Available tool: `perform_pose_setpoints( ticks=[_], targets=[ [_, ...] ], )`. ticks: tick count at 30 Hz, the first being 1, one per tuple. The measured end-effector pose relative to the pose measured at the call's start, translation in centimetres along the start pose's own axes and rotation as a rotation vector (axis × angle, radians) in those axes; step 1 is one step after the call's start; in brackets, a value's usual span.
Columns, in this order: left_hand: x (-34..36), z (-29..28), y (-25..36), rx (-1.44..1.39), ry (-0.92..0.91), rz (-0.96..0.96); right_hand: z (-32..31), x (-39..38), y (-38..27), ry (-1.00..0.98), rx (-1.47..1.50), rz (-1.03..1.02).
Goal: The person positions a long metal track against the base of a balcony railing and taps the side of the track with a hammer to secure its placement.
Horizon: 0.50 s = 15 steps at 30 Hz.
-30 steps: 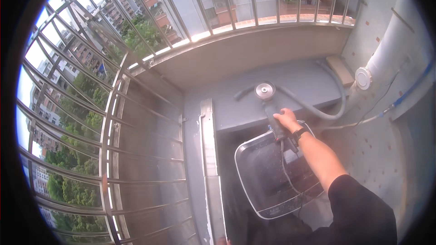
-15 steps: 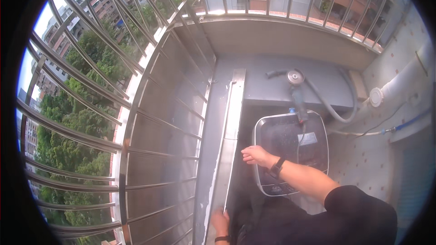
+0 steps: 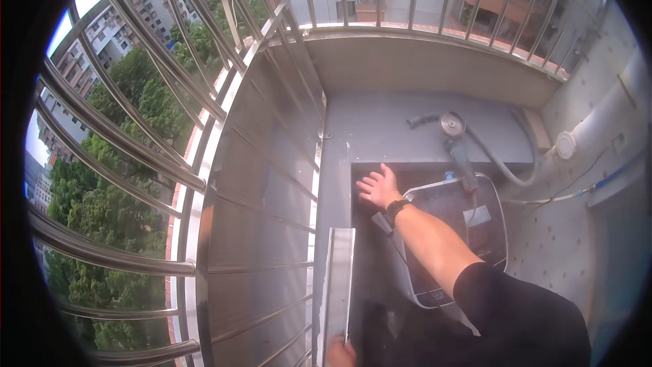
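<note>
A balcony enclosed by stainless railing bars was seen from above, and every place below is given relative to the grey ledge that ran beneath the far railing. Just in front of that ledge, in the darker recess, a rounded dark tray-like panel with a pale rim was laid flat, with a small light label on its face. Nearer than the ledge and toward its left end, a long stainless channel strip was held upright-to-slanted, pale and shiny with folded edges, its top end reaching toward the ledge's front edge. On the ledge itself, toward its right, an angle grinder was lying with its disc uppermost and a grey hose curving away from it. The right hand was stretched out with fingers spread and nothing held, hovering just at the ledge's front edge. The left hand was seen only in part at the strip's near end, apparently closed around it, though the grip could not be fully made out. The step in hand was judged to be the positioning of the strip along the railing side; the next move would call for the free hand to steady the strip's upper end.
</note>
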<state>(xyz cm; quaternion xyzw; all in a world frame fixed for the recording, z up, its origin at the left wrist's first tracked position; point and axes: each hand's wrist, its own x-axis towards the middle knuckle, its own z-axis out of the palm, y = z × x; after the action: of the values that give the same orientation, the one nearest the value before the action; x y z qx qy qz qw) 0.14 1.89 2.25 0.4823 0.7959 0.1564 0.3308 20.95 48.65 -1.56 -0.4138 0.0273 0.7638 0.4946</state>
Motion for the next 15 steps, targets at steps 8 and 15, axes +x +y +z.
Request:
perform_pose_setpoints(
  ticks=[8, 15],
  targets=[
    [-0.5, 0.1, -2.9, -0.008, 0.045, 0.052, -2.9, -7.4, 2.7, 0.065, -0.266, 0.008],
    [-1.0, -2.3, -1.1, -0.023, 0.122, 0.088, -6.8, -20.5, 12.0, -0.249, -0.988, 0.423]
  ],
)
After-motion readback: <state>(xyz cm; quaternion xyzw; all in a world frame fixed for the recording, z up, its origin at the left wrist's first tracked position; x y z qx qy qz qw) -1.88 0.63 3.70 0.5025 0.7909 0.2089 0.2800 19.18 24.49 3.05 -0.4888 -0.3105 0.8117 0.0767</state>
